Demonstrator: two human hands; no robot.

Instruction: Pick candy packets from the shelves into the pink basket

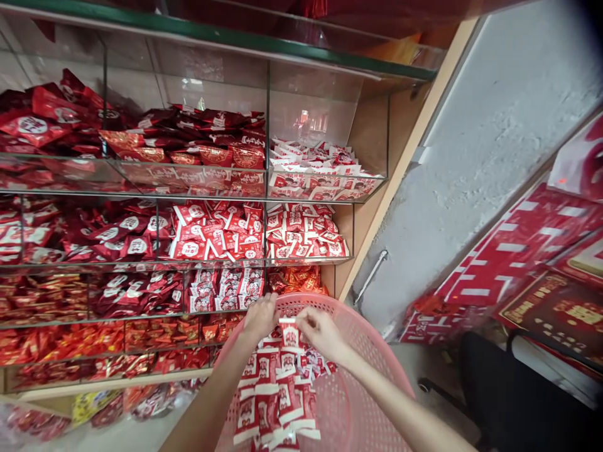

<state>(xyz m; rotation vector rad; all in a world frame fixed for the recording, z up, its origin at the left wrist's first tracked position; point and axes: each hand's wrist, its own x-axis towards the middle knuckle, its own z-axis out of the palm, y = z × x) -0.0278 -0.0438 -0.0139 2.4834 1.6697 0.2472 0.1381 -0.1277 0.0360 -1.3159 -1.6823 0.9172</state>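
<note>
Pink basket point(372, 351), one; pinched packet point(289, 336), one.

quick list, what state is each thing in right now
left hand: at the basket's far rim, grip unclear
right hand: fingers closed on one packet
red-and-white packet: pinched near its top end
pink perforated basket: open-topped, partly filled
packets in the basket: loosely piled, overlapping
white-and-red packets on the upper shelf: heaped behind glass
grey wall: rough, marked surface
</note>
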